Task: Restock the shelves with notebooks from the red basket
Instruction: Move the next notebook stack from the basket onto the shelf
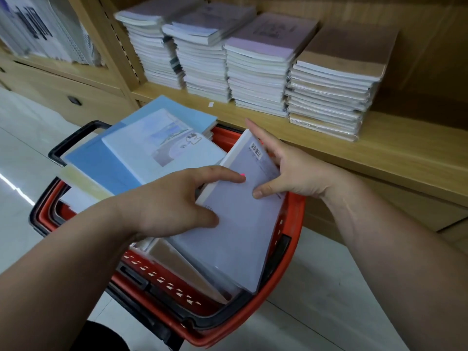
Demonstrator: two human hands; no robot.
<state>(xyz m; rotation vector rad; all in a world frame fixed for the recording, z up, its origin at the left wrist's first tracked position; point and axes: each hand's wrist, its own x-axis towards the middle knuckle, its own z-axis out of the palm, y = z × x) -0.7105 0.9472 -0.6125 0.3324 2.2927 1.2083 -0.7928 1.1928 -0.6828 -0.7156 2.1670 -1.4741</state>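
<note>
A red basket with black handles sits on the floor below me, full of notebooks. A pale lilac notebook with a barcode near its top edge stands tilted at the basket's right side. My left hand grips its left edge, thumb on the cover. My right hand holds its upper right edge, thumb pressed on the cover and fingers behind. Light blue notebooks lie stacked across the basket's far half. A wooden shelf beyond the basket carries several stacks of notebooks.
A brown-covered stack stands rightmost on the shelf, with bare shelf board to its right. White binders fill the bay at upper left. Drawers sit under that bay. The floor is pale tile.
</note>
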